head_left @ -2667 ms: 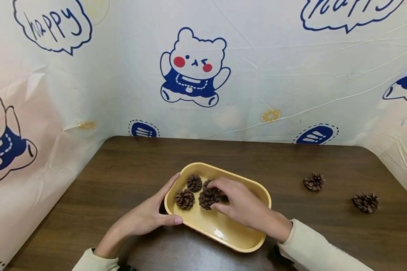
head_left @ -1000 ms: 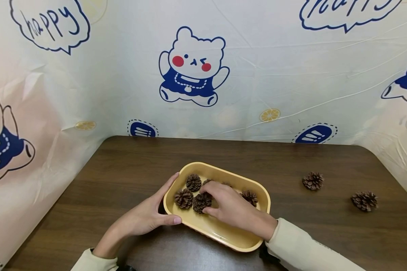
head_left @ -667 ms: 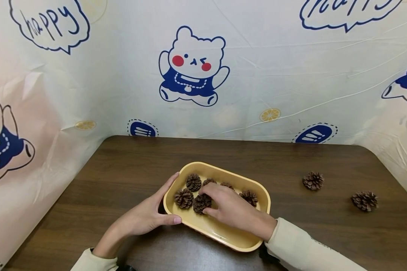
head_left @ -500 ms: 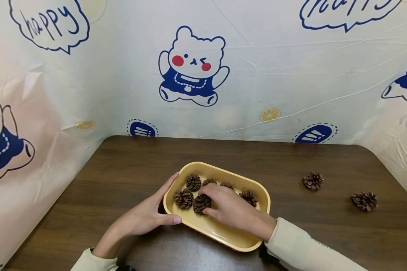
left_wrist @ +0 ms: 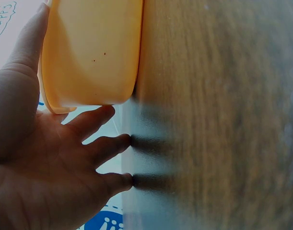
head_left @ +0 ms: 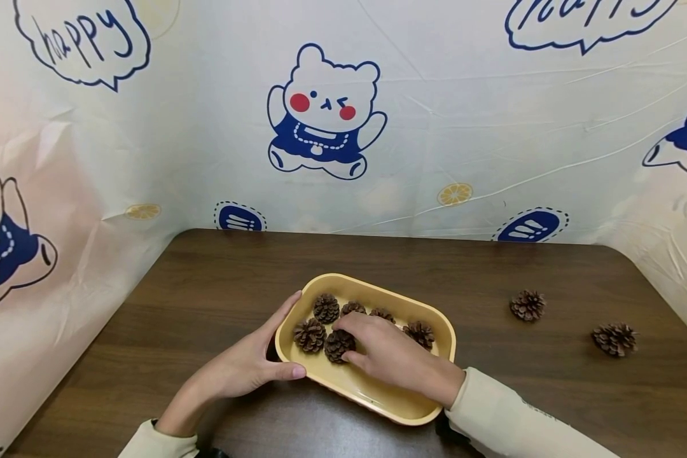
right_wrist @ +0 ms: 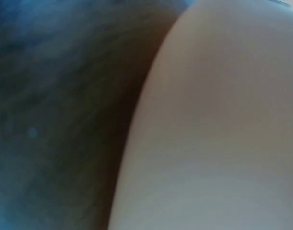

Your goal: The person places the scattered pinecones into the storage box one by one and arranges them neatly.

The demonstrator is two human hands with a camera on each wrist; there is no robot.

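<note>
A yellow oblong tray sits slanted on the table with several brown pine cones in it. My right hand reaches in from the right and holds a pine cone between thumb and fingers near the tray's left part. Another pine cone lies just left of it, and one more pine cone lies behind that. My left hand rests against the tray's left end, thumb at the near side and index finger along the far-left rim. In the left wrist view that hand's fingers are spread and fairly straight.
Two loose pine cones lie on the dark wooden table at the right: a nearer pine cone and a farther pine cone. A printed sheet hangs behind and around the table. The right wrist view is blurred.
Over the last few seconds my right hand has brought the pine cone toward the tray's near left, uncovering more cones along the back and right. My left hand has stayed at the tray's end.
</note>
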